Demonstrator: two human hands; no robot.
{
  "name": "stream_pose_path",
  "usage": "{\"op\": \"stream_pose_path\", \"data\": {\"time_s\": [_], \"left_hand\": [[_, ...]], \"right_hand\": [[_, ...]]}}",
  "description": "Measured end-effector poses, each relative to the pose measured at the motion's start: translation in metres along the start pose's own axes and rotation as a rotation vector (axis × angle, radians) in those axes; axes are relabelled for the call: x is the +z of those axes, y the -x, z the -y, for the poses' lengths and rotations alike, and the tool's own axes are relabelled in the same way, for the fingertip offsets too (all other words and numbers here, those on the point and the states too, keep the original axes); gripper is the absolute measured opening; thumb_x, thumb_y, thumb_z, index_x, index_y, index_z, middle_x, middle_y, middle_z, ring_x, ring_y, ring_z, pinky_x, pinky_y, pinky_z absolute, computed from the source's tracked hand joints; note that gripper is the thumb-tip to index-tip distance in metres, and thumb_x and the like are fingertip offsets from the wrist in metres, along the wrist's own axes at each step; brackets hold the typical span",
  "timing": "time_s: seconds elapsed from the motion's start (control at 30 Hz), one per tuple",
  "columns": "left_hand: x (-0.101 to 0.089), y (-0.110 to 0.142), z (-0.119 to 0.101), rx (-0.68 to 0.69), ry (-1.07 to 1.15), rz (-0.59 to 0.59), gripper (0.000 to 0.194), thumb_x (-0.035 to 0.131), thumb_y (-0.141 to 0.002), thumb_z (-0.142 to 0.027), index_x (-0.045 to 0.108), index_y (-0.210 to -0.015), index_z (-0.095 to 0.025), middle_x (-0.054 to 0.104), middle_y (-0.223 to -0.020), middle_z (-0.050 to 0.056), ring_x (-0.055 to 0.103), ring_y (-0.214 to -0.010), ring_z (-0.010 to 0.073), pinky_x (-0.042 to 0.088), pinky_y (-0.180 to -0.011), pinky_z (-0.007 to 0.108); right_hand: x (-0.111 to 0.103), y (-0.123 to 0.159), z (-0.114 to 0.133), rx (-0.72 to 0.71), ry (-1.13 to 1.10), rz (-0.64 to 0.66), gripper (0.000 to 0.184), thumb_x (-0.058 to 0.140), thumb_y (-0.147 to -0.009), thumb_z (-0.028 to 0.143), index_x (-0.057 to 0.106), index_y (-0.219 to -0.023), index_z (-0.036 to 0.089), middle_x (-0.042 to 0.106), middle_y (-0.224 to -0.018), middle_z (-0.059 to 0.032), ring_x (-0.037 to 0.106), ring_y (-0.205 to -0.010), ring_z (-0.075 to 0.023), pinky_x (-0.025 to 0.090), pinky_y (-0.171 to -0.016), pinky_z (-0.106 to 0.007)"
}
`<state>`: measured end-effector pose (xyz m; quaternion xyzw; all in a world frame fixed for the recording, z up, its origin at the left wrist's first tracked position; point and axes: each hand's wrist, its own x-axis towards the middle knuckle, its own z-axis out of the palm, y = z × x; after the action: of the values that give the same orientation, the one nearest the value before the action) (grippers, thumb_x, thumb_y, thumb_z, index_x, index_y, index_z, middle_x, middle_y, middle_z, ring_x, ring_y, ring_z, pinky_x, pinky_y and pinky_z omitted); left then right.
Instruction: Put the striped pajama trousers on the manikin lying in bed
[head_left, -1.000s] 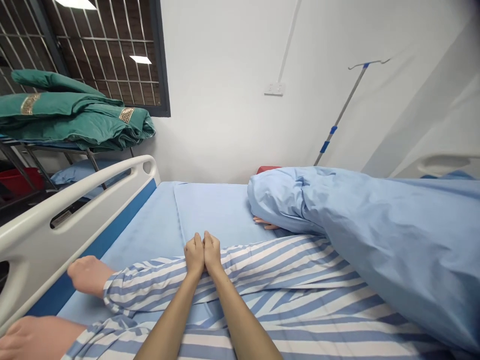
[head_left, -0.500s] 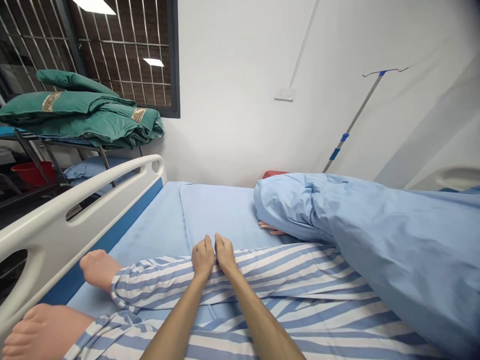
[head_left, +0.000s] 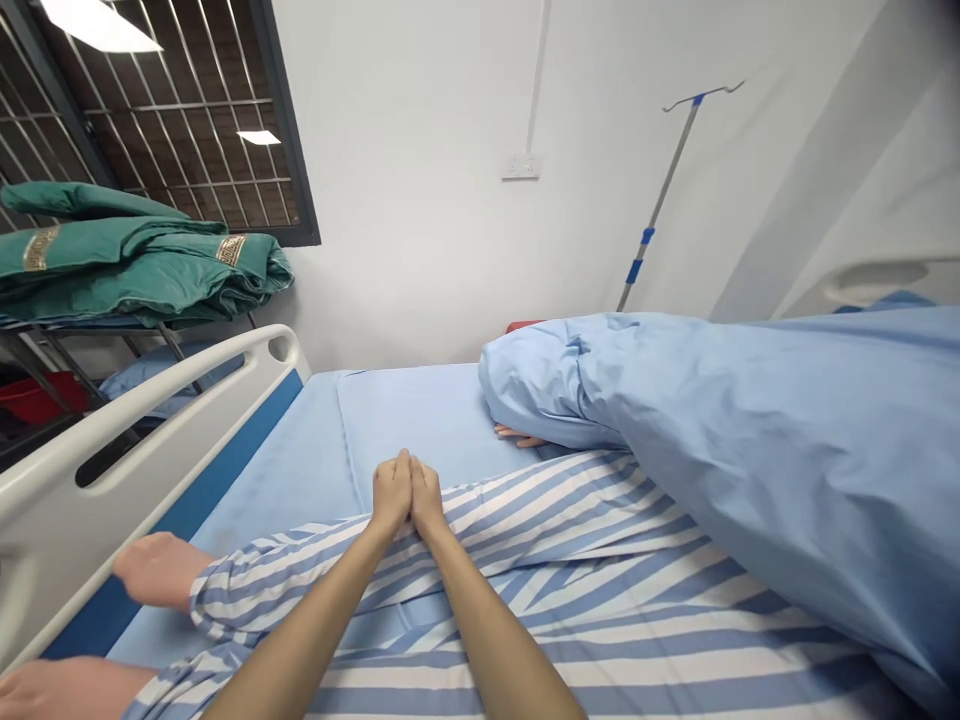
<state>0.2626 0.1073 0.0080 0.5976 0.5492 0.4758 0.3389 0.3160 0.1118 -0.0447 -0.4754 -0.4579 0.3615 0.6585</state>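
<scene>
My left hand [head_left: 391,488] and my right hand [head_left: 426,495] are side by side with their inner edges touching, over the far leg of a lying figure in blue-and-white striped trousers [head_left: 517,525]. Both are closed, fingers curled under and hidden, so whether they grip cloth cannot be seen. Wrists and forearms reach across the nearer striped leg [head_left: 600,660]. Two bare feet, the far foot [head_left: 161,570] and the near foot [head_left: 71,690], stick out at the left and look like a manikin's. Some fingertips [head_left: 517,436] show under a blue quilt [head_left: 720,400] at the right.
The bed has a light blue sheet [head_left: 412,400] and a cream end board [head_left: 225,365] at the left. Behind it, green folded bedding [head_left: 142,265] lies on a metal rack beneath a barred window. An IV pole [head_left: 667,180] stands by the far wall, near a socket [head_left: 520,168].
My hands have come together, closing the small gap between them, and both stay closed over the far leg. The view has shifted, so the feet sit farther left.
</scene>
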Motion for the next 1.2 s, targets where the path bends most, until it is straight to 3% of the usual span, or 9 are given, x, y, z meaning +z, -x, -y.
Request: {"op": "stream_pose_path", "data": {"time_s": [0.1, 0.2, 0.3, 0.4, 0.5, 0.73, 0.87, 0.97, 1.2], "left_hand": [[0.015, -0.008, -0.03, 0.022, 0.193, 0.01, 0.046, 0.036, -0.082, -0.046, 0.031, -0.045, -0.021, 0.03, -0.041, -0.005, 0.031, -0.043, 0.0086, 0.026, -0.047, 0.024], [0.026, -0.009, -0.04, 0.048, 0.193, -0.059, 0.045, 0.036, -0.082, -0.045, 0.029, -0.044, -0.021, 0.028, -0.042, -0.005, 0.029, -0.043, 0.0079, 0.026, -0.047, 0.023], [0.027, 0.0, -0.022, -0.041, 0.108, -0.178, 0.044, 0.035, -0.082, -0.043, 0.031, -0.045, -0.021, 0.031, -0.042, -0.005, 0.031, -0.044, 0.0087, 0.025, -0.047, 0.024], [0.021, 0.01, 0.006, -0.131, -0.008, -0.149, 0.044, 0.033, -0.083, -0.042, 0.037, -0.045, -0.02, 0.039, -0.042, -0.002, 0.037, -0.046, 0.0106, 0.027, -0.049, 0.025], [0.017, 0.015, 0.023, -0.064, -0.108, -0.119, 0.047, 0.03, -0.085, -0.043, 0.042, -0.047, -0.019, 0.047, -0.046, 0.0, 0.042, -0.049, 0.0121, 0.028, -0.053, 0.025], [0.017, 0.013, 0.025, -0.051, -0.198, -0.091, 0.052, 0.024, -0.088, -0.042, 0.056, -0.055, -0.018, 0.061, -0.058, 0.007, 0.051, -0.057, 0.0152, 0.031, -0.057, 0.027], [0.017, 0.012, 0.026, -0.045, -0.256, -0.041, 0.052, 0.023, -0.089, -0.04, 0.063, -0.064, -0.017, 0.066, -0.068, 0.01, 0.056, -0.063, 0.0164, 0.034, -0.061, 0.027], [0.017, 0.013, 0.028, -0.035, -0.285, -0.013, 0.052, 0.022, -0.09, -0.038, 0.064, -0.066, -0.017, 0.067, -0.07, 0.01, 0.058, -0.065, 0.0166, 0.035, -0.062, 0.026], [0.021, 0.014, 0.03, -0.003, -0.303, -0.037, 0.051, 0.024, -0.089, -0.039, 0.064, -0.068, -0.017, 0.069, -0.077, 0.012, 0.06, -0.072, 0.0192, 0.038, -0.069, 0.029]], "right_hand": [[-0.003, -0.003, -0.004, 0.087, -0.089, -0.021, 0.036, 0.04, -0.079, 0.046, 0.051, -0.062, 0.016, 0.049, -0.056, 0.0004, 0.04, -0.055, -0.0119, 0.034, -0.051, -0.024], [-0.005, -0.006, -0.005, 0.128, -0.117, -0.046, 0.034, 0.045, -0.074, 0.048, 0.049, -0.06, 0.017, 0.046, -0.053, 0.0014, 0.038, -0.052, -0.0115, 0.033, -0.047, -0.023], [-0.007, -0.007, -0.003, 0.149, -0.176, -0.098, 0.038, 0.04, -0.077, 0.052, 0.043, -0.058, 0.019, 0.042, -0.05, 0.0033, 0.036, -0.049, -0.0104, 0.033, -0.047, -0.023], [-0.008, -0.006, 0.0, 0.165, -0.167, -0.142, 0.042, 0.039, -0.079, 0.053, 0.034, -0.053, 0.021, 0.032, -0.045, 0.0059, 0.031, -0.044, -0.0089, 0.03, -0.044, -0.022], [-0.007, -0.004, 0.002, 0.13, -0.098, -0.132, 0.044, 0.041, -0.079, 0.054, 0.033, -0.052, 0.021, 0.031, -0.046, 0.006, 0.03, -0.045, -0.0089, 0.03, -0.045, -0.023], [-0.011, -0.005, 0.004, 0.113, 0.068, -0.082, 0.042, 0.038, -0.08, 0.053, 0.035, -0.053, 0.021, 0.035, -0.048, 0.0047, 0.033, -0.048, -0.0103, 0.03, -0.048, -0.024], [-0.019, -0.01, 0.024, -0.067, 0.376, 0.051, 0.043, 0.037, -0.084, 0.048, 0.04, -0.052, 0.019, 0.041, -0.049, 0.0026, 0.035, -0.05, -0.0112, 0.026, -0.051, -0.025], [-0.024, -0.012, 0.036, -0.194, 0.479, 0.12, 0.044, 0.035, -0.087, 0.044, 0.041, -0.052, 0.019, 0.042, -0.048, 0.0032, 0.035, -0.049, -0.0105, 0.025, -0.051, -0.025], [-0.036, -0.007, 0.012, -0.148, 0.448, 0.119, 0.042, 0.038, -0.085, 0.045, 0.05, -0.055, 0.019, 0.052, -0.052, 0.0002, 0.042, -0.051, -0.0127, 0.028, -0.053, -0.024]]}}
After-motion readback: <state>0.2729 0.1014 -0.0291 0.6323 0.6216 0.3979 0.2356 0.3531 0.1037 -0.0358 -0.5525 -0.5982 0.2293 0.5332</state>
